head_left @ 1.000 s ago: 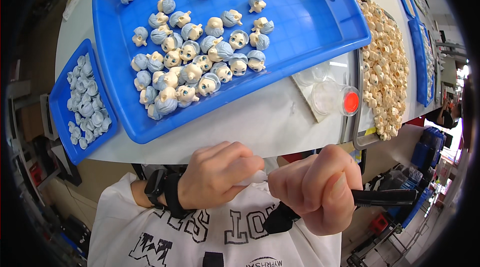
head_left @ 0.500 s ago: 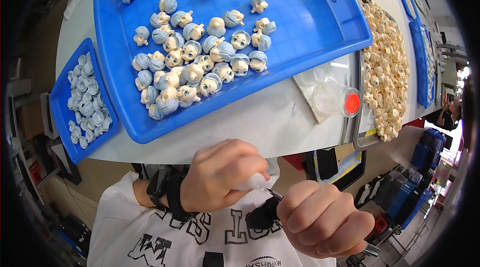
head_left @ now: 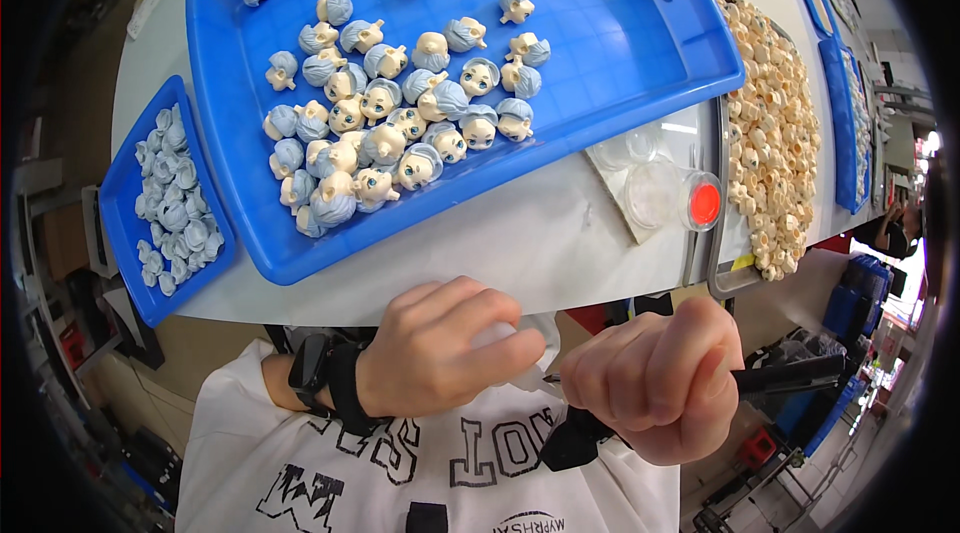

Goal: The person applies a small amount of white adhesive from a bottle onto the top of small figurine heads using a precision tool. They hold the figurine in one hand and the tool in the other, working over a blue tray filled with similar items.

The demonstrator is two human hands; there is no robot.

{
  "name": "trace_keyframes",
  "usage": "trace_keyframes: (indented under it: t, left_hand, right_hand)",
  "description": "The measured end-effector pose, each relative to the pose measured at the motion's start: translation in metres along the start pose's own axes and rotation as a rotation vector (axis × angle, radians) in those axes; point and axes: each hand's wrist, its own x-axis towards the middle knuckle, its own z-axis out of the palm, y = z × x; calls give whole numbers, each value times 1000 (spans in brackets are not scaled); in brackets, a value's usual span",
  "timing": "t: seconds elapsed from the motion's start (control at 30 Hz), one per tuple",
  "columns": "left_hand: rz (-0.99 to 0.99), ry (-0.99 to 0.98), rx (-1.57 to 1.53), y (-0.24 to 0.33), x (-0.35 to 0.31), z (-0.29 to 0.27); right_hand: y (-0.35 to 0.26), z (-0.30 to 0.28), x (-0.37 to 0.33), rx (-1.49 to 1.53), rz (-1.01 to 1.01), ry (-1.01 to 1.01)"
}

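My left hand [head_left: 440,348], with a black watch and band at its wrist, is closed around a small, smooth white piece [head_left: 493,335] that shows between the fingers; its kind is unclear. My right hand [head_left: 655,378] is wrapped in a fist round a slim black-handled tool [head_left: 790,374]. The handle sticks out on the right, and a thin tip points at the left hand. Whether tip and white piece touch, I cannot tell. Both hands are just off the table's front edge, over my white shirt.
A large blue tray [head_left: 620,83] holds many doll heads [head_left: 385,145] with light-blue hair. At the left, a small blue tray [head_left: 150,311] contains light-blue hair pieces [head_left: 172,203]. Beige parts fill a metal tray [head_left: 716,263] on the right, beside clear round containers [head_left: 652,195] and a red-topped jar [head_left: 704,202].
My right hand has risen and turned, and the tool's black handle now juts out to the right. The left hand has shifted only slightly, its fingers covering more of the white piece.
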Motion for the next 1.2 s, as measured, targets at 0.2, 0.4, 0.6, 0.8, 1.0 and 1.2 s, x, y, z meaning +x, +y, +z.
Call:
trace_keyframes:
  t: [0.2,0.4,0.6,0.8,1.0,1.2]
  left_hand:
    - [-74,12,-164,3,2,0]
    - [-130,110,-318,6,4,3]
    - [-52,-30,-210,-1,1,-3]
    - [-13,-40,-71,0,-4,2]
    - [-78,-14,-213,2,-2,3]
    - [-162,61,-362,6,-1,4]
  right_hand:
    - [8,8,3,-1,-296,14]
    - [22,19,-3,-37,-582,38]
    - [13,8,2,81,-288,-24]
    - [7,0,1,250,-2,52]
    - [14,4,1,315,-216,35]
    - [26,14,-1,-70,-555,-25]
